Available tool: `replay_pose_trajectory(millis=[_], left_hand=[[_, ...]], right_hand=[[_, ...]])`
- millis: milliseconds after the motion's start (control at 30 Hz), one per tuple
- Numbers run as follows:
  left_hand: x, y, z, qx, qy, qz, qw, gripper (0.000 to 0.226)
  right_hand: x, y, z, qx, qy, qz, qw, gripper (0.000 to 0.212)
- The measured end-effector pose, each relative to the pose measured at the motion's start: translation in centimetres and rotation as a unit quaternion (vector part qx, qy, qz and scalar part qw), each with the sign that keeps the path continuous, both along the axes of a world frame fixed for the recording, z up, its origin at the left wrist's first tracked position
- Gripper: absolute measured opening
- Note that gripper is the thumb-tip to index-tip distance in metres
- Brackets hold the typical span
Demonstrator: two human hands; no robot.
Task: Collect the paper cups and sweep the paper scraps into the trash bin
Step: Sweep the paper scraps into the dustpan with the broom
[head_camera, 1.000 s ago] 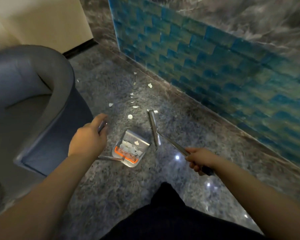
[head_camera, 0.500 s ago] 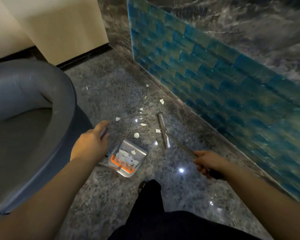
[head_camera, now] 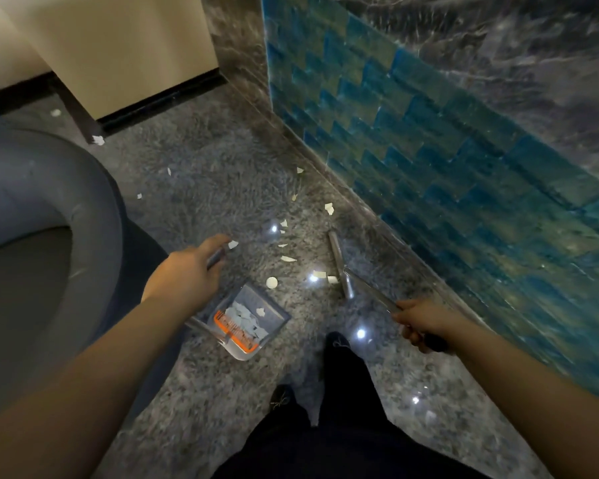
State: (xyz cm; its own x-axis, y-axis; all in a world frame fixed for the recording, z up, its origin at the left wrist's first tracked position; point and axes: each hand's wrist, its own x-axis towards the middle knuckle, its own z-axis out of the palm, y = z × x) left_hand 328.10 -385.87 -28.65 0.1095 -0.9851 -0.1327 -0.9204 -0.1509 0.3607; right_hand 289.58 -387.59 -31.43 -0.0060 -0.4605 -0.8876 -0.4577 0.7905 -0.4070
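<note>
The dustpan [head_camera: 248, 319], holding paper scraps [head_camera: 244, 318], is gripped by its handle in the left hand [head_camera: 184, 276]; the handle is mostly hidden. The broom [head_camera: 343, 267] is clenched in the right hand [head_camera: 426, 321]. Loose scraps [head_camera: 287, 259] lie beyond, blurred.

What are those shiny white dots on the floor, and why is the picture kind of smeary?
Head view: the dots are lamp glare on the polished stone floor, brightest beside the broom head and near the shoe; the smeariness is motion blur, strongest around the edges.
</note>
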Motion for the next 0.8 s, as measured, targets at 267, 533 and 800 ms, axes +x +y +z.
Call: replay_pose_trajectory(millis=[267,533,800], left_hand=[[-0.3,-7.0,0.4,0.044,-0.007,0.012,0.999,0.039],[-0.6,-11.8,0.5,0.036,-0.010,-0.003,0.999,0.040],[-1.0,-14.4,0.9,0.025,-0.025,-0.071,0.997,0.041]], right_hand=[[-0.6,-8.7,-1.6,0.046,0.026,0.051,0.997,0.036],[1.3,-12.6,-3.0,0.084,0.031,0.139,0.986,0.032],[5.7,-11.9,-3.4,0.065,0.002,0.250,0.966,0.036]])
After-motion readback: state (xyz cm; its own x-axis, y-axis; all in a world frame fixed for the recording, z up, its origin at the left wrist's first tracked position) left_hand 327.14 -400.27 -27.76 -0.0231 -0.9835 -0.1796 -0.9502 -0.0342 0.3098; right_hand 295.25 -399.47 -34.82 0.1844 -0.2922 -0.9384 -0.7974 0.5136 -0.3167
